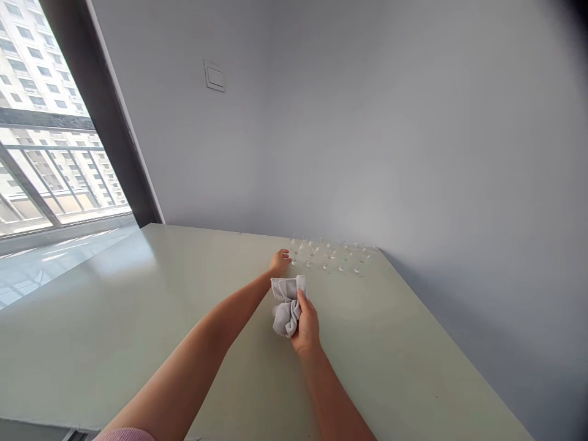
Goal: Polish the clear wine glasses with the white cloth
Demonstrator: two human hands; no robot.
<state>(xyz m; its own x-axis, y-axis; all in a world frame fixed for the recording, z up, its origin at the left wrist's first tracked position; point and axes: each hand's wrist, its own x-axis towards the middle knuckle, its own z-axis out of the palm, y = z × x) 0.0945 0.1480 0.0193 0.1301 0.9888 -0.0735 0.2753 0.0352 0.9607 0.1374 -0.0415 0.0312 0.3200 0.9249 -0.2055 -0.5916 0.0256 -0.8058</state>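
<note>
Glass goblets [329,250] stand near the far edge [206,229], the table [395,343] spreading leftward.

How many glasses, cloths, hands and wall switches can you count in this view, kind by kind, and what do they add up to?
Stemmed glasses: 5, in a row
Grey cloth: 1
Hands: 2, the left hand and the right hand
Wall switch: 1
Total: 9
</note>
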